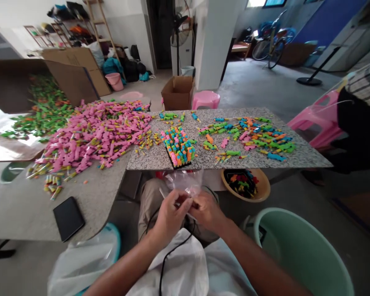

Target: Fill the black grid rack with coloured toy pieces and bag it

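My left hand [169, 216] and my right hand [208, 211] meet over my lap, both pinching the edge of a small clear plastic bag [185, 183] that stands up between them. The fingers of both hands are closed on the bag's rim. Just beyond, at the near edge of the speckled stone table [203, 160], sits a black tray packed with upright coloured plastic pieces [178, 146]. A black cable [172, 255] runs down over my white apron.
A big pile of pink pieces [92, 133] covers the left table, green ones [43, 113] spill from a cardboard box behind. Mixed coloured pieces [253, 133] lie at right. A black phone [68, 218], a tan bowl [243, 185], a green bucket [299, 250] and another person's sleeve [364, 86] are near.
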The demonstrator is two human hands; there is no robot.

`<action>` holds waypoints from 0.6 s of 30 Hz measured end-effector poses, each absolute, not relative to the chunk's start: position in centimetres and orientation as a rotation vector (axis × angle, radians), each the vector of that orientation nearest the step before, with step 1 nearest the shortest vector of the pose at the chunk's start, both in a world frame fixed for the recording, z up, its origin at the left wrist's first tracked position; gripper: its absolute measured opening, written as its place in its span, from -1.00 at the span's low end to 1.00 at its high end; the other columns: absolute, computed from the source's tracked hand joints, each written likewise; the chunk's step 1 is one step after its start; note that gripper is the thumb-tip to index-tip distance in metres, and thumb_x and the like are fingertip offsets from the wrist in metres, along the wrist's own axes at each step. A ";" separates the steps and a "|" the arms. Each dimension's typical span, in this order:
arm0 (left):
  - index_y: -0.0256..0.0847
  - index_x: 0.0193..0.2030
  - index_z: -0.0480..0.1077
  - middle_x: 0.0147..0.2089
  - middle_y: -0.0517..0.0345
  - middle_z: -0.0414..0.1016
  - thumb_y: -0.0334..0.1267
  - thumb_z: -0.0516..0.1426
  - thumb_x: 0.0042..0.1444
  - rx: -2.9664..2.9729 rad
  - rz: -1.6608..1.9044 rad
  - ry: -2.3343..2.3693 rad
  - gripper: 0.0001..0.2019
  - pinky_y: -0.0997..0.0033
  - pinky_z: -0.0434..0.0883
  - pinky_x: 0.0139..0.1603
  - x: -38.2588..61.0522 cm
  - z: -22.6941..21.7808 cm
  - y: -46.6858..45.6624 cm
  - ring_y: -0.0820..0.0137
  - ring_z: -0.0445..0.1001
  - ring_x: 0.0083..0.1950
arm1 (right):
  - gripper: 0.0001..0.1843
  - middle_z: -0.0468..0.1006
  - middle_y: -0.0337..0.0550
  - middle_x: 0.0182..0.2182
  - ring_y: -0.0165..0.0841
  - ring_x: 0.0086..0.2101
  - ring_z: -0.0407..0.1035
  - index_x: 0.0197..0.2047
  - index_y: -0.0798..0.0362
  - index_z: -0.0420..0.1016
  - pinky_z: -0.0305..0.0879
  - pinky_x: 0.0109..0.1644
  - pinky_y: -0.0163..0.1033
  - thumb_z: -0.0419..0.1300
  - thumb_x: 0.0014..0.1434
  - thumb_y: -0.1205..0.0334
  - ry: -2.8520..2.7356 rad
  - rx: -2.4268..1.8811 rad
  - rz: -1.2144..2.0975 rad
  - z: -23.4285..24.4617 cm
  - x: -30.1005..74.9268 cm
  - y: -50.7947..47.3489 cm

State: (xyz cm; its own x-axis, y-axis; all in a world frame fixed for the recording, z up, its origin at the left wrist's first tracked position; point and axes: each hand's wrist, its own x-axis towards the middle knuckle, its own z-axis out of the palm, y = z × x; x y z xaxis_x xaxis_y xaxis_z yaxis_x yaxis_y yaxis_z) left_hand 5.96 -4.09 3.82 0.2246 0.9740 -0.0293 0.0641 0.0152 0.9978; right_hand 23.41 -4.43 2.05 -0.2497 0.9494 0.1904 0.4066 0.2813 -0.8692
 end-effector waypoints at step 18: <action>-0.13 -0.30 0.46 -0.41 0.18 0.38 -0.03 0.42 0.10 0.584 0.898 0.699 -0.71 0.28 0.42 -0.10 -3.0 2.8 -8.0 0.37 0.44 -0.32 | -0.65 0.44 -0.20 -0.67 -0.30 -0.58 0.32 -0.65 -0.06 0.40 0.29 -0.48 -0.19 0.34 0.07 0.07 -0.693 -1.514 1.092 -3.5 25.9 -0.6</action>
State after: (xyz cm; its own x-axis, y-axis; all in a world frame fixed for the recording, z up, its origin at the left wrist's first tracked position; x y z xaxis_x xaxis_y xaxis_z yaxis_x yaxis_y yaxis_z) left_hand -2.97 -7.97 2.83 0.4364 0.8500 -0.2951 -0.4945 0.5006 0.7105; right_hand 25.93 -0.63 -3.54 0.4059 0.8734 -0.2693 -0.1279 -0.2375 -0.9629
